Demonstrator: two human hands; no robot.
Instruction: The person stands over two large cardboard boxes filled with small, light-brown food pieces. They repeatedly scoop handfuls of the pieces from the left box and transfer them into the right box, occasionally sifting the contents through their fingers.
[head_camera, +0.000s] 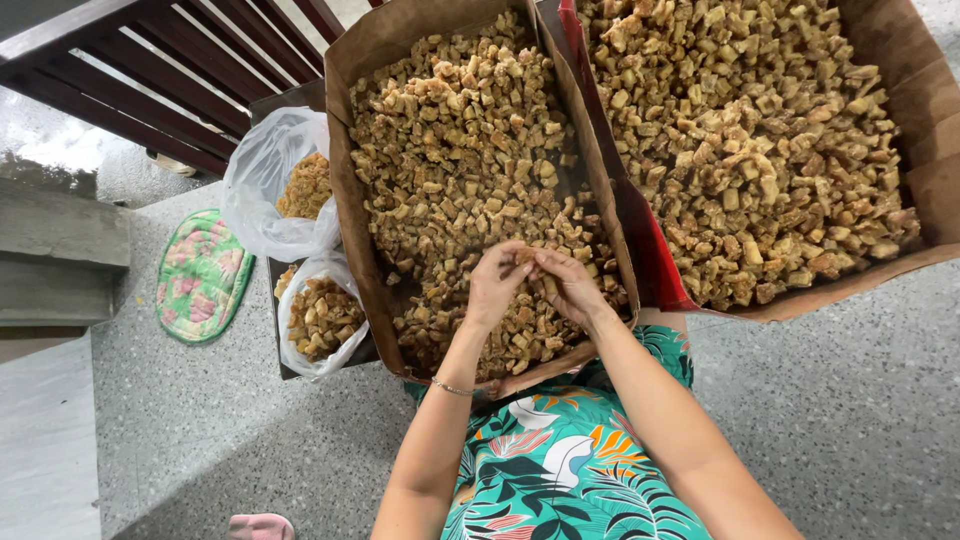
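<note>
1. Brown chunk (524, 258) sits pinched between both hands, over the near end of the left cardboard box (350, 190).
2. Left hand (495, 285) and right hand (568, 285) curl their fingers shut on it.
3. Small golden-brown pieces fill that box and the right box (925, 130).
4. Two plastic bags (262, 190) of pieces lie beside the left box, with a flowery mat (202, 275) farther out.
</note>
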